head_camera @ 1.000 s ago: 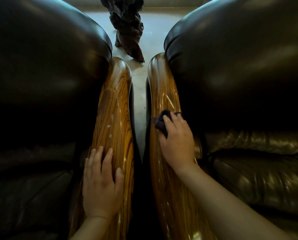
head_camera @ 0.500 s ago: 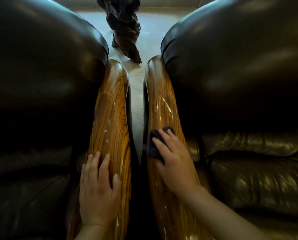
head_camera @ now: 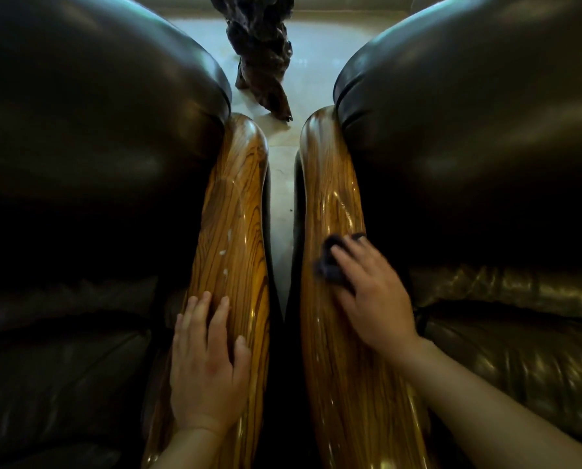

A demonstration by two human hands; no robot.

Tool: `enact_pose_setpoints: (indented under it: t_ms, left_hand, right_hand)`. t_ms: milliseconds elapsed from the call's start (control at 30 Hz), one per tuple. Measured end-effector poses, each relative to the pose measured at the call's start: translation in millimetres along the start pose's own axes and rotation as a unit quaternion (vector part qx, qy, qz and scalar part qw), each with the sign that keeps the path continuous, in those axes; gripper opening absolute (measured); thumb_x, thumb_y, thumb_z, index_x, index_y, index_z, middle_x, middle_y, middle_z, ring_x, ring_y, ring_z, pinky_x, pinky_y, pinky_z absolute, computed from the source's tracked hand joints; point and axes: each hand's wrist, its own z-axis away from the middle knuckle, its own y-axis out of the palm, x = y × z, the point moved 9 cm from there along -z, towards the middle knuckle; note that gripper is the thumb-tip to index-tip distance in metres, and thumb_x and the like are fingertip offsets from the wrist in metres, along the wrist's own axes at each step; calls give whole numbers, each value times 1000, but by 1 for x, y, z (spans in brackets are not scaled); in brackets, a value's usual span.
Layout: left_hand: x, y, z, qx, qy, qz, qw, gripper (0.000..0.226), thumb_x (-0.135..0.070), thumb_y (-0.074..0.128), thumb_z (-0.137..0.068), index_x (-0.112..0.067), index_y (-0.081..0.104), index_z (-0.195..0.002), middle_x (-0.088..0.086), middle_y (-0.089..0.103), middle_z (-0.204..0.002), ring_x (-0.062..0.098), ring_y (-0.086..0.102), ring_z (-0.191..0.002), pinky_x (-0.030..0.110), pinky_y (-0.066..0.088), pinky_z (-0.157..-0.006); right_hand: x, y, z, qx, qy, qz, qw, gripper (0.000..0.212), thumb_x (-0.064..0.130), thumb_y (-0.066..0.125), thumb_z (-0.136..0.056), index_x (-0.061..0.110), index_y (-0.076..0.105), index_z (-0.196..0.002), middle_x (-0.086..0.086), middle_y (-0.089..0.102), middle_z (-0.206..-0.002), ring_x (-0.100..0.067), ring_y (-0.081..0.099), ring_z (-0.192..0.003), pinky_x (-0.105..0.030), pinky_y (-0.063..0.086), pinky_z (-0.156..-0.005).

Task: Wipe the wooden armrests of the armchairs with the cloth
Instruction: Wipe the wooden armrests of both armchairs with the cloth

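Observation:
Two glossy wooden armrests run side by side away from me: the left armrest [head_camera: 235, 211] and the right armrest [head_camera: 330, 198]. My right hand [head_camera: 374, 296] presses a small dark cloth [head_camera: 330, 265] onto the top of the right armrest about halfway along; most of the cloth is hidden under my fingers. My left hand [head_camera: 208, 363] lies flat on the left armrest with fingers apart, holding nothing. A few pale specks [head_camera: 222, 262] sit on the left armrest just beyond my fingertips.
Dark leather armchairs flank the armrests, the left armchair [head_camera: 90, 164] and the right armchair [head_camera: 479, 147]. A narrow gap [head_camera: 282, 225] shows pale floor between them. A dark gnarled wooden piece [head_camera: 262, 55] stands on the floor beyond the armrests.
My right hand slid the cloth back toward me along the right armrest, then across toward its inner side. My left hand stayed flat on the left armrest.

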Motion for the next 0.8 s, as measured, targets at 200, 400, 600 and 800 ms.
enact_pose_setpoints:
  t_ms: [200,400,600,800]
  left_hand:
    - [-1,-2,0,6,2,-5,1000,55,-38,39,-92,-18,42,-143,8,36,-155,22,23,-148,46,17,-121]
    - [3,-1,2,5,-9,-4,1000,57,-41,39,-90,-24,40,-144,4,34,-155,18,18,-149,48,21,-118]
    - [7,6,0,10,-10,0,1000,57,-41,40,-89,-26,40,-143,3,33,-156,16,15,-150,51,23,-118]
    - [6,3,0,4,-4,-6,1000,57,-41,39,-89,-24,39,-144,5,33,-156,21,19,-149,51,22,-117]
  right_hand:
    - [0,-8,-122,-35,84,44,995,58,45,44,-102,17,38,-153,-8,34,-162,-30,22,-152,-45,17,-124]
    - [27,3,-44,-4,-81,53,995,52,42,56,-93,31,48,-143,1,41,-157,-23,28,-150,-46,22,-122]
    - [5,-4,-105,-4,8,57,998,54,52,42,-100,29,45,-149,0,35,-162,-25,21,-152,-47,19,-124]
    - [23,8,-72,-9,-42,68,997,48,50,48,-96,37,49,-143,3,36,-161,-25,21,-152,-46,17,-124]
